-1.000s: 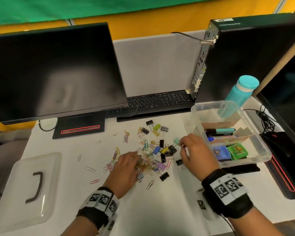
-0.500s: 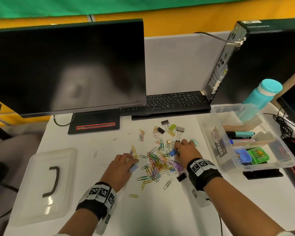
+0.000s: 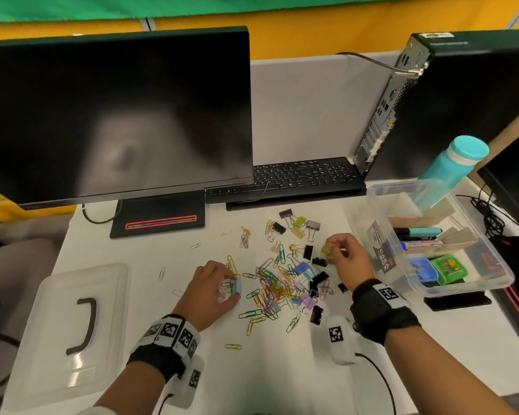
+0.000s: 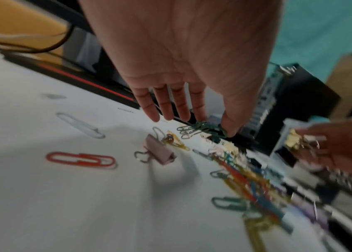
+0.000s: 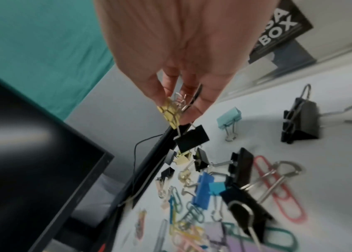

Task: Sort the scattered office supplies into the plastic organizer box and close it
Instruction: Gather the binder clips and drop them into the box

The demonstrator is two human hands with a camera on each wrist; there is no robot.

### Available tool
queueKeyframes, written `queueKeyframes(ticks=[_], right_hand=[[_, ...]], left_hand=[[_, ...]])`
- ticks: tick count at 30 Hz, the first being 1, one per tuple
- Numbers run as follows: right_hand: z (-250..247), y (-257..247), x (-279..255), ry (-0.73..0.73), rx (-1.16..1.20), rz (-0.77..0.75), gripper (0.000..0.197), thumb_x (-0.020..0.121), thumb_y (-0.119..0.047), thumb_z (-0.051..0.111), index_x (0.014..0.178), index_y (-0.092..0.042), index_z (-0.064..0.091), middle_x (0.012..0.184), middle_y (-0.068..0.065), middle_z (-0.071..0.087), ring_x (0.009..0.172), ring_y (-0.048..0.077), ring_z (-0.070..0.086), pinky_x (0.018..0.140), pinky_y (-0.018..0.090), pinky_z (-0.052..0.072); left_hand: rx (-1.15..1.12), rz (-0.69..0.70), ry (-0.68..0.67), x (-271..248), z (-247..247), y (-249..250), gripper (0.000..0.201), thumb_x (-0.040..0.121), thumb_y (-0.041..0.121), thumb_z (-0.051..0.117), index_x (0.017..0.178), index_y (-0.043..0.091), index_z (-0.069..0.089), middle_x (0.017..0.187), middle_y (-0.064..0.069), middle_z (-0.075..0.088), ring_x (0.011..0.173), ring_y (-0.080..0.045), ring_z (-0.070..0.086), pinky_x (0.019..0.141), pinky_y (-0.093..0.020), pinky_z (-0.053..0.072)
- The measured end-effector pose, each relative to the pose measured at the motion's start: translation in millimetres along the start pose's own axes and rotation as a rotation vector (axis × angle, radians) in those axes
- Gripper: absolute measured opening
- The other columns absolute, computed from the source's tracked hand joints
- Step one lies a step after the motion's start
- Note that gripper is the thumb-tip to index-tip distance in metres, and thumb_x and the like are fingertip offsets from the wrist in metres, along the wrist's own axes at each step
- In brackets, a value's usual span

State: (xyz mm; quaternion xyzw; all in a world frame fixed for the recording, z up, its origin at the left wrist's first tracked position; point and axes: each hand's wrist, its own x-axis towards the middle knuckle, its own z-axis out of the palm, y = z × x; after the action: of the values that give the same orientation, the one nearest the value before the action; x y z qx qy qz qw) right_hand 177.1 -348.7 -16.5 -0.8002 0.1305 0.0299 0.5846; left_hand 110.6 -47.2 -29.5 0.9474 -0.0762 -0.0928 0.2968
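Her right hand [image 3: 346, 259] pinched yellow binder clips [image 5: 169, 111] beside the organizer box [image 3: 505, 277]; her left hand [image 3: 212, 290] pinched green paper clips [image 4: 201, 129] above the table [image 3: 282, 378].

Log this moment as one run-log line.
left hand: pinching green paper clips | right hand: pinching yellow binder clips | clear plastic box: open

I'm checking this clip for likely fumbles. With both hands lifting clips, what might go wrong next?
The right hand pinches yellow binder clips with a black binder clip dangling below; it may drop before reaching the organizer box. The left hand pinches tangled green paper clips, which may snag others.
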Motion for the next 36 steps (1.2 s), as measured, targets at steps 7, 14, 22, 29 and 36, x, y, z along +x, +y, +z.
queueKeyframes(ticks=[7, 14, 22, 29, 36], right_hand=[[-6.7, -8.3, -7.3, -0.006, 0.503, 0.318, 0.026, 0.100, -0.010, 0.036, 0.093, -0.017, 0.060, 0.089, 0.011, 0.055, 0.075, 0.023, 0.057, 0.070, 0.033, 0.051], [-7.6, -11.9, -16.1, -0.071, 0.800, 0.548, 0.026, 0.100, -0.014, 0.036, 0.095, -0.013, 0.062, 0.097, 0.012, 0.051, 0.087, 0.028, 0.058, 0.081, 0.047, 0.053], [5.1, -25.1, -34.7, -0.438, 0.481, 0.536, 0.028, 0.079, -0.041, 0.067, 0.076, -0.016, 0.054, 0.062, -0.002, 0.044, 0.048, 0.010, 0.031, 0.034, 0.019, 0.023], [40.8, -47.4, -56.9, -0.708, -0.060, 0.308, 0.034, 0.081, -0.053, 0.065, 0.081, -0.019, 0.061, 0.061, -0.003, 0.042, 0.044, 0.008, 0.034, 0.039, 0.019, 0.025], [50.2, -54.8, -58.6, -0.700, 0.036, 0.253, 0.027, 0.093, -0.032, 0.056, 0.074, -0.014, 0.049, 0.060, 0.004, 0.040, 0.041, 0.010, 0.036, 0.036, 0.017, 0.024]], left_hand=[[-0.422, -0.188, 0.071, -3.7, -5.5, 10.8, 0.031, 0.079, 0.025, 0.074, 0.101, 0.030, 0.053, 0.105, 0.013, 0.063, 0.100, 0.000, 0.057, 0.083, -0.017, 0.042], [-0.289, -0.061, 0.098, -9.3, -9.0, 24.1, 0.035, 0.078, 0.029, 0.073, 0.107, 0.032, 0.054, 0.108, 0.018, 0.060, 0.103, 0.003, 0.053, 0.087, -0.011, 0.038], [-0.209, 0.073, 0.073, -8.3, -17.1, 50.1, 0.031, 0.081, 0.029, 0.070, 0.107, 0.033, 0.053, 0.104, 0.022, 0.049, 0.096, 0.005, 0.054, 0.078, -0.007, 0.043], [-0.242, 0.151, 0.044, -3.8, -17.9, 70.0, 0.030, 0.081, 0.032, 0.068, 0.107, 0.034, 0.053, 0.103, 0.020, 0.048, 0.092, -0.001, 0.054, 0.075, -0.012, 0.046], [-0.385, 0.127, 0.028, -6.2, -23.0, 73.9, 0.045, 0.078, 0.029, 0.074, 0.116, 0.035, 0.051, 0.112, 0.021, 0.047, 0.092, -0.006, 0.057, 0.078, -0.019, 0.051]])
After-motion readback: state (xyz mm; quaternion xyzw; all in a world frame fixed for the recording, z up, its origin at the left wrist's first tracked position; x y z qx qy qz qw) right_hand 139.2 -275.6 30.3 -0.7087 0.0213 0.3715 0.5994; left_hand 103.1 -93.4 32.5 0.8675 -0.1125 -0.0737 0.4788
